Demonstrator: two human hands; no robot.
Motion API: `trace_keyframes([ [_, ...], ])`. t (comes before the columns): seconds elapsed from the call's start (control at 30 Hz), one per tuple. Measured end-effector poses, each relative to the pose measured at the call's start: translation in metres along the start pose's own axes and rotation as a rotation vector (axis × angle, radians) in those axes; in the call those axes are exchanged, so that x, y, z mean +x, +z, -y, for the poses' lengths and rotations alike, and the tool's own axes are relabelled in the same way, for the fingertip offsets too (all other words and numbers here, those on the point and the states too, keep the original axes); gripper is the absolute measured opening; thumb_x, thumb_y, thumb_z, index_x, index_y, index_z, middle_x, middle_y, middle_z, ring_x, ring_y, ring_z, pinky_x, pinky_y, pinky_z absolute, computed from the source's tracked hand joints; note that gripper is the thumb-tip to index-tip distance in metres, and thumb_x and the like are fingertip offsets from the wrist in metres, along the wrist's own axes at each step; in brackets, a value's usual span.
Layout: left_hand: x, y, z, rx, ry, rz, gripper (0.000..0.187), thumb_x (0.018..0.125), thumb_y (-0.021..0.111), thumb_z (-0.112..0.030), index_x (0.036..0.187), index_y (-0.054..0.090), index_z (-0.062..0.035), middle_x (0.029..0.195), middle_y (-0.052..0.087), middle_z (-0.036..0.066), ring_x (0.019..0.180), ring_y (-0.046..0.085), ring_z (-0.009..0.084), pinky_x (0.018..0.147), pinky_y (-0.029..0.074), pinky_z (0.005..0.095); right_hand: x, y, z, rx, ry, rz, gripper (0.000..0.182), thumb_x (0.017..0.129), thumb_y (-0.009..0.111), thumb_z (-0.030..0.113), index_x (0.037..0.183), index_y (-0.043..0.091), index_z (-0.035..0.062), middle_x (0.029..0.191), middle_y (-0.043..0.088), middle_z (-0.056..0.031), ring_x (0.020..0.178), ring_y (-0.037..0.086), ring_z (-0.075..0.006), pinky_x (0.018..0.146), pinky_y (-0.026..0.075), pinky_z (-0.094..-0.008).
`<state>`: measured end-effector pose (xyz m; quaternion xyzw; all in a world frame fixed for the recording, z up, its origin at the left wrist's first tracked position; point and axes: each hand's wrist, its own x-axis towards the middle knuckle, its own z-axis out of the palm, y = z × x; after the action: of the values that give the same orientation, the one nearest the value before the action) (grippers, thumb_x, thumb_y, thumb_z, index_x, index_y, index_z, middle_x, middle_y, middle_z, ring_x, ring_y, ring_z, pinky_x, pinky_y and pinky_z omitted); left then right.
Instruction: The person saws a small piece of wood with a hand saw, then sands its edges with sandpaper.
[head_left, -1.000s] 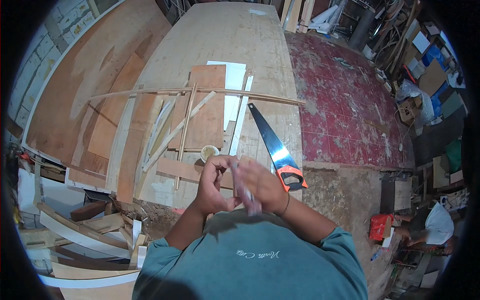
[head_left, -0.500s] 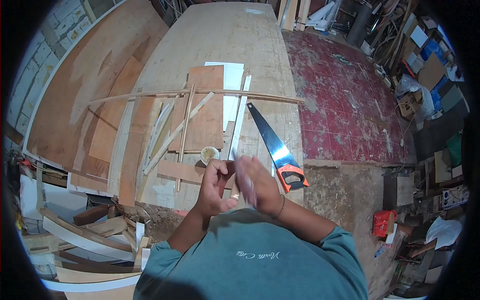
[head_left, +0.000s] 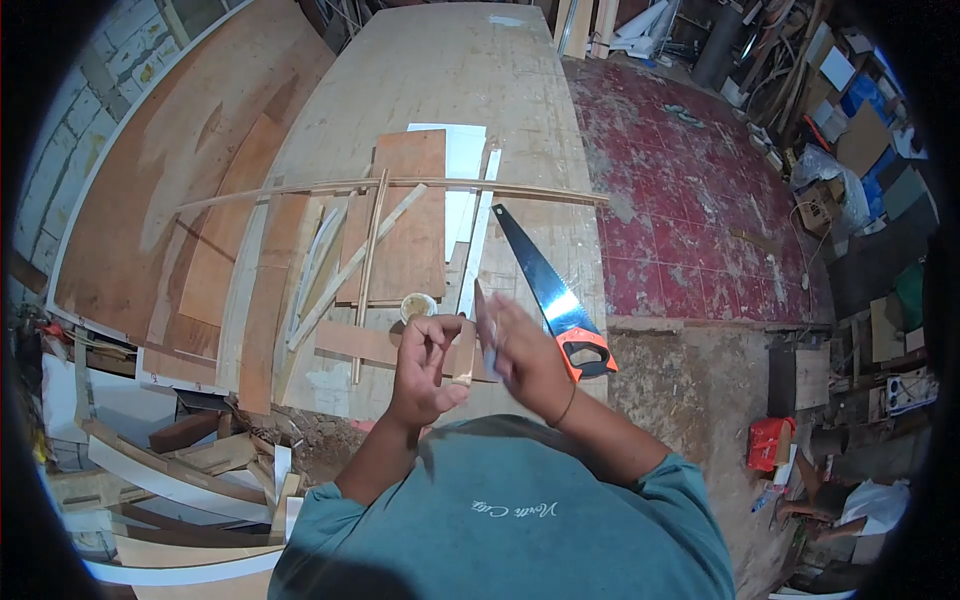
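My left hand point(head_left: 422, 372) is closed around a small flat piece of wood point(head_left: 461, 352), which stands up from its fingers in front of my shirt. Close on its right, my right hand point(head_left: 528, 352) is closed on a thin flat piece point(head_left: 488, 345), too blurred to name. A narrow gap separates this piece from the wood. Just beyond my left hand sits a small white tub point(head_left: 418, 303) with tan contents. To the right of my right hand lies a handsaw point(head_left: 545, 275) with an orange and black handle.
Thin wooden strips point(head_left: 400, 183) cross a brown board point(head_left: 410, 215) on the plywood table point(head_left: 460, 75). A white strip point(head_left: 480, 235) points away from me. Curved offcuts point(head_left: 170, 470) crowd the lower left. At lower right, a person's limbs point(head_left: 810, 512) show near a red container point(head_left: 768, 445).
My right hand and its thin piece have shifted slightly up and right, away from the wood. More of the wood piece shows in my left hand. At lower right, the person's limbs have moved down.
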<state>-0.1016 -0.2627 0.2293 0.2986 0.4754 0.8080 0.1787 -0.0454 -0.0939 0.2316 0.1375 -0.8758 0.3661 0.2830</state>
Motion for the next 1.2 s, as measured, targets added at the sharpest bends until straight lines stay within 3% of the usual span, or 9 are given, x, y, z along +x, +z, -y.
trace_keyframes([
  [0.17,0.001,0.008,-0.011,-0.062,-0.111,-0.061,0.068,0.069,0.074,-0.032,0.116,0.036,-0.0038,0.116,0.047,0.012,0.112,0.046,0.0200,0.101,0.033,0.0348,0.000,-0.015,0.030,0.101,-0.302,-0.011,0.043,0.072,0.061,0.004,0.114,0.057,-0.0026,0.126,0.054,-0.0202,0.123,0.046,-0.0433,0.105,0.036,-0.0486],
  [0.23,0.005,0.008,-0.002,0.006,-0.095,-0.090,0.083,0.075,0.066,-0.046,0.133,0.033,0.0025,0.124,0.049,0.018,0.119,0.047,0.0249,0.105,0.032,0.0371,0.003,-0.005,0.008,0.034,-0.094,-0.019,0.043,0.072,0.062,0.004,0.114,0.057,-0.0016,0.128,0.054,-0.0196,0.124,0.046,-0.0423,0.105,0.036,-0.0486],
  [0.27,0.007,0.012,-0.002,0.004,-0.086,-0.089,0.083,0.075,0.066,-0.046,0.133,0.033,0.0025,0.124,0.049,0.018,0.119,0.047,0.0249,0.105,0.032,0.0371,0.009,-0.001,-0.006,-0.030,0.099,-0.025,0.044,0.072,0.063,0.005,0.115,0.058,-0.0005,0.129,0.054,-0.0189,0.125,0.045,-0.0413,0.105,0.036,-0.0485],
  [0.47,0.003,0.011,-0.006,-0.150,-0.131,-0.029,0.069,0.085,0.058,-0.028,0.139,0.030,0.0040,0.135,0.043,0.016,0.127,0.040,0.0226,0.109,0.026,0.0361,0.002,-0.009,0.015,0.043,-0.055,-0.049,0.050,0.074,0.067,0.014,0.120,0.056,0.0001,0.132,0.051,-0.0196,0.126,0.045,-0.0402,0.105,0.034,-0.0509],
  [0.63,0.002,0.006,-0.001,-0.131,-0.111,-0.020,0.058,0.082,0.066,-0.025,0.128,0.041,0.0010,0.133,0.046,0.015,0.124,0.044,0.0226,0.104,0.035,0.0363,-0.004,-0.003,0.025,0.099,-0.055,-0.018,0.054,0.073,0.068,0.018,0.122,0.055,0.0008,0.134,0.049,-0.0201,0.127,0.044,-0.0394,0.105,0.034,-0.0515],
  [0.83,-0.001,0.012,0.005,-0.298,-0.103,-0.179,0.013,0.087,0.058,0.002,0.099,0.053,-0.0025,0.108,0.060,0.010,0.095,0.060,0.0157,0.082,0.052,0.0287,-0.005,0.001,0.021,0.118,-0.171,-0.001,0.051,0.074,0.066,0.014,0.121,0.056,-0.0013,0.133,0.050,-0.0203,0.127,0.045,-0.0388,0.105,0.034,-0.0508],
  [1.0,-0.002,0.012,0.020,-0.421,-0.346,-0.332,0.007,0.094,0.052,-0.003,0.101,0.052,-0.0031,0.097,0.059,0.005,0.088,0.058,0.0122,0.076,0.049,0.0269,-0.010,0.014,0.013,0.098,-0.078,-0.021,0.049,0.077,0.064,0.016,0.122,0.055,-0.0019,0.132,0.050,-0.0207,0.126,0.045,-0.0396,0.104,0.035,-0.0498],
  [1.1,0.003,0.016,0.021,-0.648,-0.459,-0.464,0.010,0.095,0.049,-0.006,0.105,0.050,-0.0039,0.105,0.058,0.008,0.096,0.057,0.0160,0.087,0.046,0.0306,-0.014,0.027,0.000,0.134,0.034,-0.077,0.044,0.083,0.058,0.021,0.121,0.055,-0.0018,0.132,0.049,-0.0222,0.126,0.044,-0.0408,0.104,0.034,-0.0494],
  [1.2,0.005,0.020,0.015,-0.596,-0.298,-0.251,0.020,0.090,0.047,0.002,0.109,0.048,-0.0038,0.113,0.055,0.011,0.102,0.056,0.0191,0.088,0.047,0.0329,-0.011,0.025,-0.004,0.247,0.088,-0.129,0.042,0.083,0.057,0.019,0.121,0.056,-0.0007,0.133,0.049,-0.0217,0.127,0.042,-0.0411,0.105,0.033,-0.0489],
])
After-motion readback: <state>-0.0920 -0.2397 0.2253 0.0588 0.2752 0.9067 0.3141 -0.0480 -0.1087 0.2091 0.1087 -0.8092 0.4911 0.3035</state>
